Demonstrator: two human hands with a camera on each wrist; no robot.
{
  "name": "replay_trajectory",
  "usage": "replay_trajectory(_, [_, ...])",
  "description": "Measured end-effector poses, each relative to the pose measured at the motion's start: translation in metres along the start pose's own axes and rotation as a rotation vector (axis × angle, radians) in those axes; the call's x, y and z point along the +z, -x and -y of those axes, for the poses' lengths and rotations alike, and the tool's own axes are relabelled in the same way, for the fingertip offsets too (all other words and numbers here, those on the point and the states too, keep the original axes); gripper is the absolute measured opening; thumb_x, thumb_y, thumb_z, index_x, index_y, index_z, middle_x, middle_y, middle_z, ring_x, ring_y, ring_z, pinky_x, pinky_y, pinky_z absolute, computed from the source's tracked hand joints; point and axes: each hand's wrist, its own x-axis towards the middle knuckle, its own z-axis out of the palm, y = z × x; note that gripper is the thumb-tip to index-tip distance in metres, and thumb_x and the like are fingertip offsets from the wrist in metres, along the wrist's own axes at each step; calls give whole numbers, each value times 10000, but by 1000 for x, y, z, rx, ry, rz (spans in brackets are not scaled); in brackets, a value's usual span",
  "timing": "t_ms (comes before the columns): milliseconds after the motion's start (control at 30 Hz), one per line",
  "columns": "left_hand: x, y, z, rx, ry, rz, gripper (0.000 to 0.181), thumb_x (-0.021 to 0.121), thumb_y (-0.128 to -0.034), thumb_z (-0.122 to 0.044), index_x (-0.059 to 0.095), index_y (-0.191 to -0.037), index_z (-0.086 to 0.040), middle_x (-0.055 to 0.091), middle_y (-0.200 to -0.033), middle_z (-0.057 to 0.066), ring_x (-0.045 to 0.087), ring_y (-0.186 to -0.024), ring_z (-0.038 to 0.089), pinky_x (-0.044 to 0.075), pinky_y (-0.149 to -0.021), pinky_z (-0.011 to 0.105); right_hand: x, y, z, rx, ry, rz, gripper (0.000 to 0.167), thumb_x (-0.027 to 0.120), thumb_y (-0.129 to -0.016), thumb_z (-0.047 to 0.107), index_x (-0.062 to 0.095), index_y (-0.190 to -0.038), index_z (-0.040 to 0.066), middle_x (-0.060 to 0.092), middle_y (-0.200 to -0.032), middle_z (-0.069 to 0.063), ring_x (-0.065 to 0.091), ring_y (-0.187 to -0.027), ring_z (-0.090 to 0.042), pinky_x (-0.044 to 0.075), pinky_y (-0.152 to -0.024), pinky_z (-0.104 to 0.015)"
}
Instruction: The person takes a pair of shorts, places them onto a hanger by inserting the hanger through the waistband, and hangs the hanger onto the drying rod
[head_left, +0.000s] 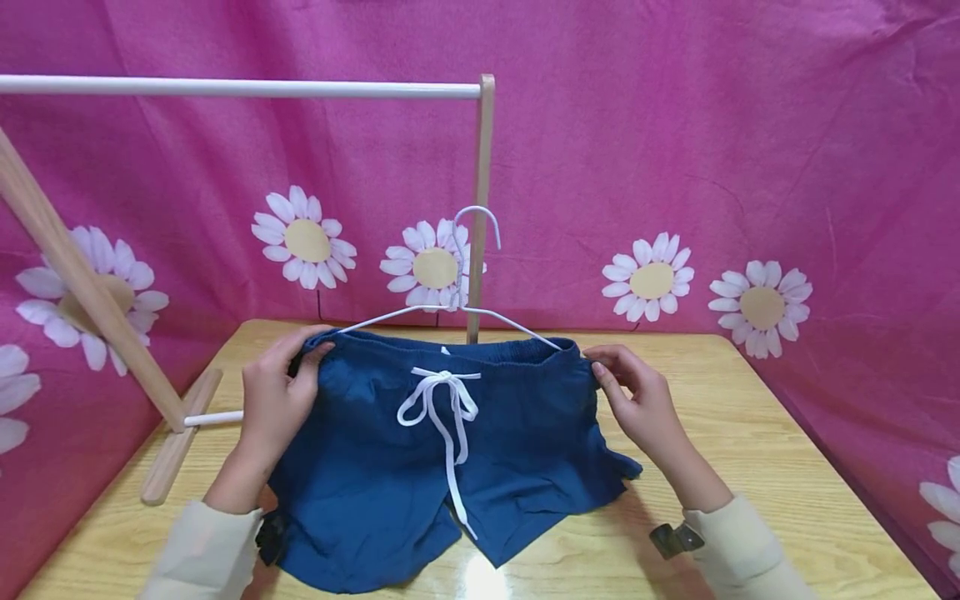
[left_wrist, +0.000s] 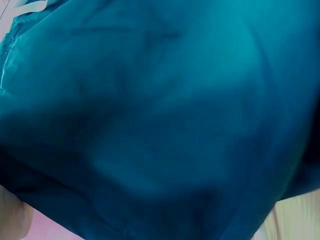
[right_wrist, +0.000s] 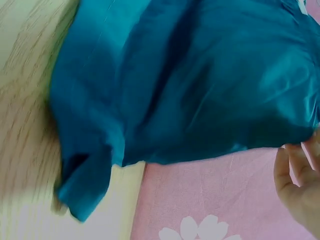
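A pair of navy blue shorts (head_left: pixel 517 433) with a white drawstring bow (head_left: pixel 445 383) is spread out above the table in the head view. Inside its elastic waistband sit the shoulders of a white wire hanger (head_left: pixel 401 313), whose hook stands up behind. My left hand (head_left: pixel 281 387) pinches the left end of the waistband between thumb and fingers. At the other end, my right hand (head_left: pixel 633 396) pinches the waistband's side. Blue cloth (left_wrist: pixel 160 110) fills most of the left wrist view. In the right wrist view, fingertips (right_wrist: pixel 295 162) touch the edge of the shorts.
Behind on the left stands a wooden garment rack with a white top bar (head_left: pixel 240 86), an upright post (head_left: pixel 483 167) and a foot (head_left: pixel 180 442) on the wooden table (head_left: pixel 750 450). A pink cloth (head_left: pixel 675 125) with daisies surrounds the table's back and sides.
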Motion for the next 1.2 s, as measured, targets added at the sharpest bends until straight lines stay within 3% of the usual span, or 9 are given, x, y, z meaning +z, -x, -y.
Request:
replay_trajectory(300, [-16, -4, 5, -3, -16, -41, 200, 703, -902, 61, 738, -1093, 17, 742, -1022, 190, 629, -892, 312, 389, -825, 81, -4, 3, -6, 33, 4, 51, 195, 602, -995, -14, 671, -1176, 9, 738, -1074, -131, 721, -891, -200, 530, -831, -141])
replay_trajectory(533, [-23, -15, 8, 22, -30, -90, 183, 700, -911, 43, 742, -1083, 0, 743, -1014, 191, 614, -863, 319, 369, -820, 100, -8, 8, -11, 52, 29, 76, 170, 599, -998, -8, 676, -1150, 0, 739, -1065, -126, 717, -876, -150, 528, -788, -135])
replay_trajectory(833, [-47, -32, 16, 1, -101, -216, 161, 699, -895, 70, 738, -1049, 47, 738, -1006, 233, 565, -811, 328, 319, -770, 119, -10, 13, -16, 90, 64, 86, 177, 606, -996, -4, 680, -1153, 29, 737, -1065, -117, 710, -877, -191, 522, -742, -149])
replay_trajectory(900, [-54, -36, 18, -2, -114, -249, 159, 702, -889, 76, 736, -1043, 58, 736, -990, 242, 562, -803, 185, 310, -774, 110, -10, 13, -18, 94, 66, 86, 178, 610, -992, -8, 680, -1152, 24, 736, -1061, -117, 707, -873, -188, 523, -733, -149])
replay_trajectory(933, [-58, -37, 19, -5, -124, -267, 155, 705, -887, 73, 736, -1039, 59, 736, -982, 244, 559, -806, 172, 307, -781, 103, -10, 13, -19, 95, 64, 87, 179, 609, -992, -9, 680, -1153, 28, 736, -1059, -115, 706, -871, -181, 524, -730, -149])
replay_trajectory(1067, [-74, -42, 23, -27, -154, -308, 143, 708, -911, 22, 740, -1046, 57, 733, -989, 256, 491, -869, -136, 308, -774, 97, -9, 14, -21, 100, 38, 102, 167, 595, -1000, -13, 675, -1145, 7, 736, -1042, -115, 705, -859, -151, 533, -734, -153])
replay_trajectory(1200, [-90, -47, 26, -52, -198, -338, 154, 707, -934, -42, 745, -1051, 51, 722, -988, 266, 448, -896, -247, 303, -762, 101, -6, 14, -22, 97, 20, 125, 162, 584, -1006, -13, 673, -1140, 9, 736, -1033, -121, 705, -852, -125, 545, -712, -184])
